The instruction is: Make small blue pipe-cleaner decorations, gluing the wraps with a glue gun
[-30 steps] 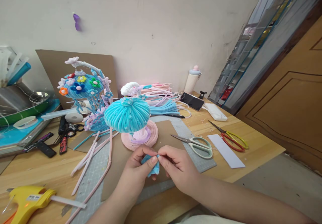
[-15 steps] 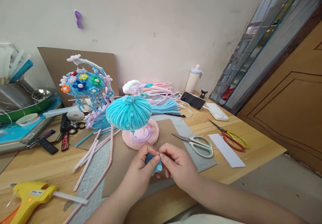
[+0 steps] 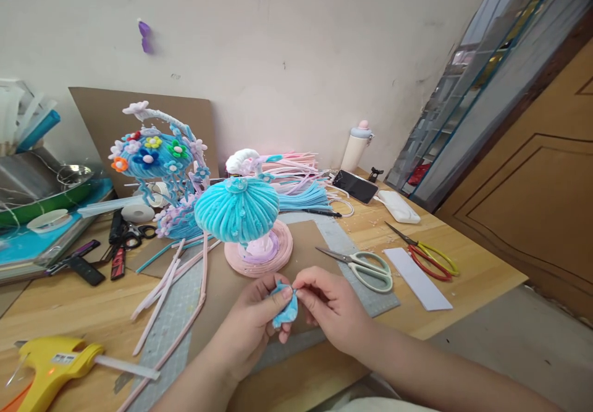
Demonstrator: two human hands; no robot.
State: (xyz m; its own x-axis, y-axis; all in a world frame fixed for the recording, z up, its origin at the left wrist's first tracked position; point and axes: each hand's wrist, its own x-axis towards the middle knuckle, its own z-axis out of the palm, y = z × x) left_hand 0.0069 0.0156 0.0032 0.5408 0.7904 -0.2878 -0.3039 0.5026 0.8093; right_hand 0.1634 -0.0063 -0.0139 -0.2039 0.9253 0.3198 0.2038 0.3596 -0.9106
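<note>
A small light-blue fuzzy piece (image 3: 286, 315), which looks like bent pipe cleaner, is in my left hand (image 3: 252, 313), with the thumb pressed on its top. My right hand (image 3: 331, 304) pinches at the piece's right edge, thumb against forefinger; what exactly lies between those fingertips is too small to make out. Just beyond my hands stands a turquoise pleated dome (image 3: 238, 209) of pipe cleaners above a round pink coiled base (image 3: 234, 265). Both hands are held over a brown cardboard sheet (image 3: 217, 313) on a grey cutting mat (image 3: 384, 302).
Green-handled scissors (image 3: 370, 270), red-and-yellow-handled scissors (image 3: 430, 260) and a white strip (image 3: 417, 279) lie to the right. A yellow glue gun (image 3: 55, 362) rests at front left. Behind are a flowered blue ornament (image 3: 157, 155), pipe cleaner bundles (image 3: 301, 196), a phone (image 3: 355, 186) and a bottle (image 3: 357, 146).
My left hand has turned and lowered slightly, so more of the blue piece shows. The right fingers have stayed pinched at its edge. Things on the table have not moved.
</note>
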